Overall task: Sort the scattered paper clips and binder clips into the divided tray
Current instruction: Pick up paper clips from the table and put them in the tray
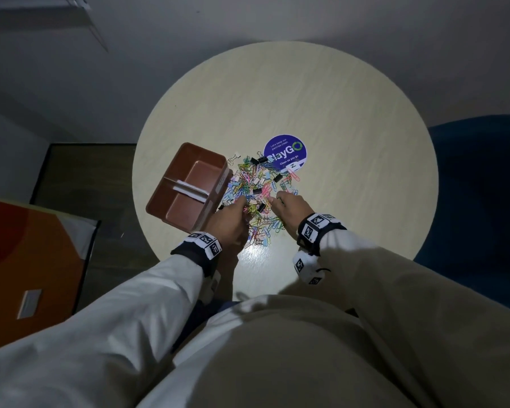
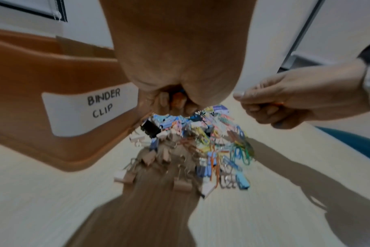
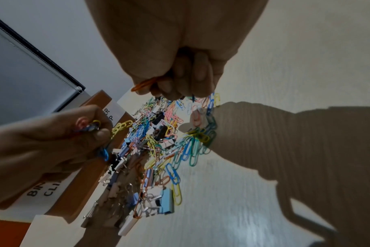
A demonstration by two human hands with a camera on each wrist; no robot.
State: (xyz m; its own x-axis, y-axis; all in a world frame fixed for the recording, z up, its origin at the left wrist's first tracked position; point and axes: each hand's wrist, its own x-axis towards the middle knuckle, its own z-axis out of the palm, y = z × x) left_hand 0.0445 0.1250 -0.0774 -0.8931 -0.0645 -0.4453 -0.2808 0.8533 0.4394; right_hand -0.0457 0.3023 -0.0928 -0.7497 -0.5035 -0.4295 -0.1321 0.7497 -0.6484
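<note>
Both hands (image 1: 259, 213) clutch paper clips (image 3: 95, 127) over the pile (image 1: 256, 184); the tray (image 1: 186, 184), centre-left, sits nearer the left hand (image 1: 230, 222).

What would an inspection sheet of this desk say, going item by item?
Surface: round pale table, glare at its near edge.
Job's things: brown divided tray, both compartments look empty, label reads BINDER CLIP; mixed pile of clips beside it.
Clutter: purple round sticker partly under the pile.
Hands: left hand grips several paper clips; right hand pinches an orange paper clip.
Cables: nothing seen.
Surroundings: blue chair, orange panel.
</note>
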